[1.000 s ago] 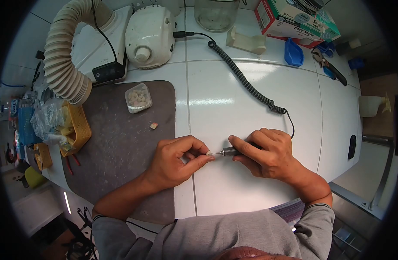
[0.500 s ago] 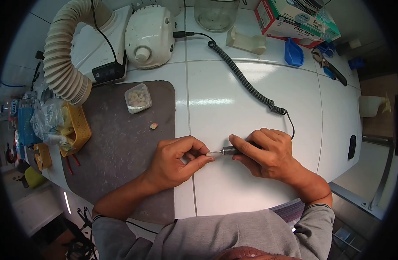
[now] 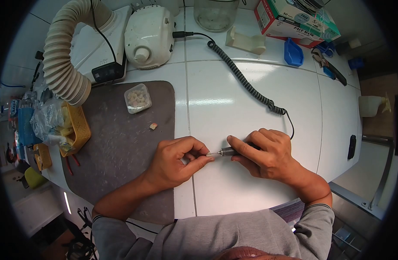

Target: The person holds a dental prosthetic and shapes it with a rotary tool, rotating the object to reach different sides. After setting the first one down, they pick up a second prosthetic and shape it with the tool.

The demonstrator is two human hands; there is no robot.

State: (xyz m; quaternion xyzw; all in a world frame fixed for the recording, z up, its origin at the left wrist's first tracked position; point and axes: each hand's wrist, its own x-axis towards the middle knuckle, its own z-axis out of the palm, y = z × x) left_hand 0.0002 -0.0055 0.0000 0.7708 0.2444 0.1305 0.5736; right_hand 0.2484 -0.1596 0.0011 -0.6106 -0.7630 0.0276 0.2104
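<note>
My right hand point(image 3: 268, 154) is wrapped around a dark rotary handpiece point(image 3: 228, 151), whose thin metal bit points left. At the bit's tip, the thumb and forefinger of my left hand point(image 3: 178, 160) are pinched together. Whatever small piece they hold is mostly hidden by the fingertips. Beyond my left hand, a small pinkish-white piece point(image 3: 153, 126) lies on the grey mat point(image 3: 108, 160). Further back on the mat stands a clear square tub point(image 3: 137, 99) of similar pale pieces.
A black coiled cord point(image 3: 244, 78) runs from the white control box point(image 3: 149, 37) to the handpiece. A ribbed hose point(image 3: 62, 56) arches over the left side, near a yellow basket point(image 3: 80, 130). At the back right are a mask box point(image 3: 294, 19), a blue tray point(image 3: 293, 53) and pliers point(image 3: 329, 67).
My right hand and the handpiece have shifted very slightly left. My left hand stays in place, still pinched at the bit's tip.
</note>
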